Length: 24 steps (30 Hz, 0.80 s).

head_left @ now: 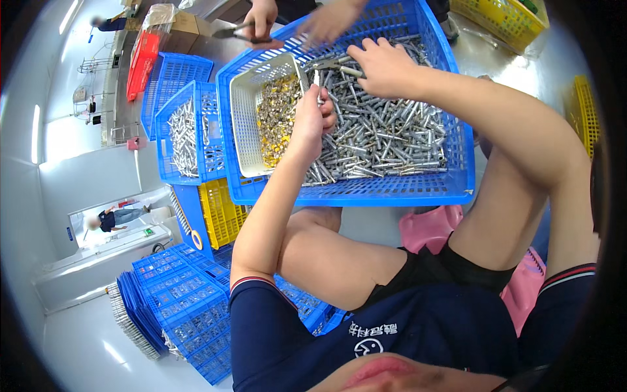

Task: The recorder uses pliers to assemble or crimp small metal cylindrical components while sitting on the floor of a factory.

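Note:
My left hand [312, 121] is closed around a slim silver metal piece [317, 79] that points away from me. To its right, my right hand [390, 70] grips a pair of pliers [351, 70] whose jaws reach toward that piece; whether they touch it I cannot tell. Both hands are over a large blue crate [385, 198] filled with grey metal rod-like parts [375, 140]. Inside the crate's left side sits a white basket [244, 124] holding small yellow and brownish metal bits [277, 108].
Across the crate, a co-worker's hand [263, 19] holds dark-handled pliers; their other hand [333, 23] is blurred. A smaller blue crate [212, 171] of silver parts stands left, above a yellow crate [222, 212]. Blue crates [189, 313] are stacked lower left. Another yellow basket [503, 26] is far right.

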Motion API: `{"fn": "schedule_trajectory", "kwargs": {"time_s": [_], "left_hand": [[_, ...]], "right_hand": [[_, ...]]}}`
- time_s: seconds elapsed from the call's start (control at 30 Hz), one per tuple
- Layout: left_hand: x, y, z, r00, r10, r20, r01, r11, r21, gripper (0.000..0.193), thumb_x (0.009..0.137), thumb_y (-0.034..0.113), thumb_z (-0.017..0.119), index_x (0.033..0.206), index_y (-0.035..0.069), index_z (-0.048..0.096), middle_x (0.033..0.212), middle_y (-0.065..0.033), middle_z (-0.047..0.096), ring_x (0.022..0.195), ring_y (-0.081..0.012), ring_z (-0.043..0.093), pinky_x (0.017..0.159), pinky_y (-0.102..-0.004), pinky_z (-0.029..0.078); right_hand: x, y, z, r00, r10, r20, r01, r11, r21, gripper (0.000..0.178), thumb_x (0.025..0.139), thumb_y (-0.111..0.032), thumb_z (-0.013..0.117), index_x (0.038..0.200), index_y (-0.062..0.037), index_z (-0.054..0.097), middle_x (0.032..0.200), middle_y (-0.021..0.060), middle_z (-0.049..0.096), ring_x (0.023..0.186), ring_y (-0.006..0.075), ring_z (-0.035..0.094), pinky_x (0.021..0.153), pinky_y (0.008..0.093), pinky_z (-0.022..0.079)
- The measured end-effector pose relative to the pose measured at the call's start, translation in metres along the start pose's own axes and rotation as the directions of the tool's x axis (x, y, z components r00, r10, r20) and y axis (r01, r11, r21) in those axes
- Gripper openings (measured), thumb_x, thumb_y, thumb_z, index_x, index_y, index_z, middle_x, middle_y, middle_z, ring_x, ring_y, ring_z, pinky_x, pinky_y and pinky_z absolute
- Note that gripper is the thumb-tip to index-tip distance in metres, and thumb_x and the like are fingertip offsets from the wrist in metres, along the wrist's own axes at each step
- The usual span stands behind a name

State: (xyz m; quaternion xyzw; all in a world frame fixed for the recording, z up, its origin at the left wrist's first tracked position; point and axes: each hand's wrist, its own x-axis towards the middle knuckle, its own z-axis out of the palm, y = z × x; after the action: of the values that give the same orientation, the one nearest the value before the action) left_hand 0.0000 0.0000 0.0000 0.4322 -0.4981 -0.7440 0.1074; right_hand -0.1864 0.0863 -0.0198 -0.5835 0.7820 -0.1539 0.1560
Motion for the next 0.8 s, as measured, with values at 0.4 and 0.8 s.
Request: {"fn": "schedule_trajectory", "kwargs": {"time_s": [0.4, 0.8], "left_hand": [[-0.004, -0.019, -0.004, 0.985, -0.173, -0.005, 0.172, 0.981, 0.093, 0.032, 0.104, 0.045, 0.043, 0.097, 0.013, 0.045, 0.064, 0.0065, 0.030, 0.047, -0.0046, 0.024, 0.043, -0.0228, 0.018], [0.006, -0.025, -0.011, 0.990, -0.123, 0.068, 0.102, 0.963, 0.250, 0.034, 0.106, 0.043, 0.038, 0.094, 0.013, 0.047, 0.063, 0.0080, 0.029, 0.047, -0.0037, 0.022, 0.043, -0.0216, 0.018]], "right_hand": [[-0.002, 0.015, 0.018, 0.984, -0.086, 0.159, 0.074, 0.994, 0.081, 0.041, 0.077, -0.019, 0.061, 0.112, 0.0021, 0.059, 0.099, 0.0246, 0.068, 0.093, 0.0396, 0.067, 0.082, 0.0483, 0.053], [0.009, 0.022, 0.024, 0.955, -0.150, 0.256, 0.149, 0.989, 0.023, 0.039, 0.078, -0.025, 0.055, 0.093, 0.0076, 0.071, 0.094, 0.0288, 0.069, 0.092, 0.0400, 0.068, 0.083, 0.0454, 0.053]]}}
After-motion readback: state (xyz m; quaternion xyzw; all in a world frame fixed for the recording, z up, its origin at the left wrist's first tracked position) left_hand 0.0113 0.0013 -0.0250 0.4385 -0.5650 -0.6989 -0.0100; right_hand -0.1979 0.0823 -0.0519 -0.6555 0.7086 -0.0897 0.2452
